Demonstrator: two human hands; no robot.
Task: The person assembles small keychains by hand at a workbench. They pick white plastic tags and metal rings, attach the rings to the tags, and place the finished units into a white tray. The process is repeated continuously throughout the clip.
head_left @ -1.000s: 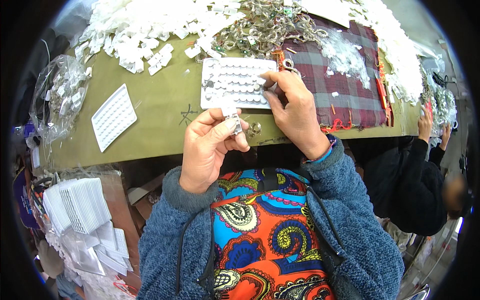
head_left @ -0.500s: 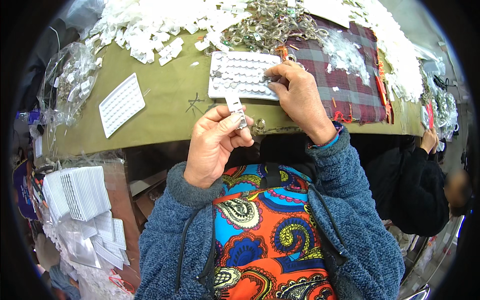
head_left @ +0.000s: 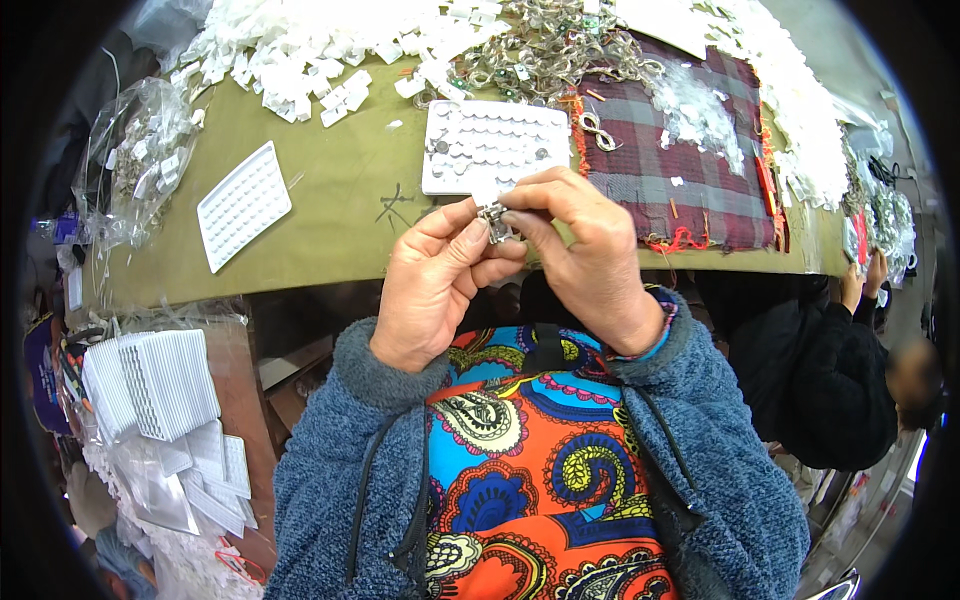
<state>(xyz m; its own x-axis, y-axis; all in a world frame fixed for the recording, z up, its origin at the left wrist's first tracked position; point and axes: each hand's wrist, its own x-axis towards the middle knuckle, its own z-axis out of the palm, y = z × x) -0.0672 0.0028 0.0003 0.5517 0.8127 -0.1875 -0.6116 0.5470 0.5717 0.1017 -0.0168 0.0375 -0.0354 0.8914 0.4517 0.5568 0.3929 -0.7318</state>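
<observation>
My left hand (head_left: 430,280) pinches a small metal piece with a white tag (head_left: 495,222) between thumb and fingers, just past the table's near edge. My right hand (head_left: 592,245) meets it there, thumb and forefinger closed against the piece; anything tiny between those fingertips is hidden. Right behind both hands lies a white moulded tray (head_left: 450,184) with rows of round pockets. A few dark or silvery discs (head_left: 542,154) sit in it at the left and right sides.
A second white pocketed tray (head_left: 244,205) lies to the left. White tags (head_left: 290,70) and tangled metal-and-clear pieces (head_left: 540,50) are heaped at the back. A plaid cloth (head_left: 640,180) covers the table's right part. Stacked trays (head_left: 160,385) stand lower left. Another person's hand (head_left: 852,288) works at far right.
My right hand has left the tray's right side and come down-left to the metal piece in my left hand. The left hand has shifted slightly to the right.
</observation>
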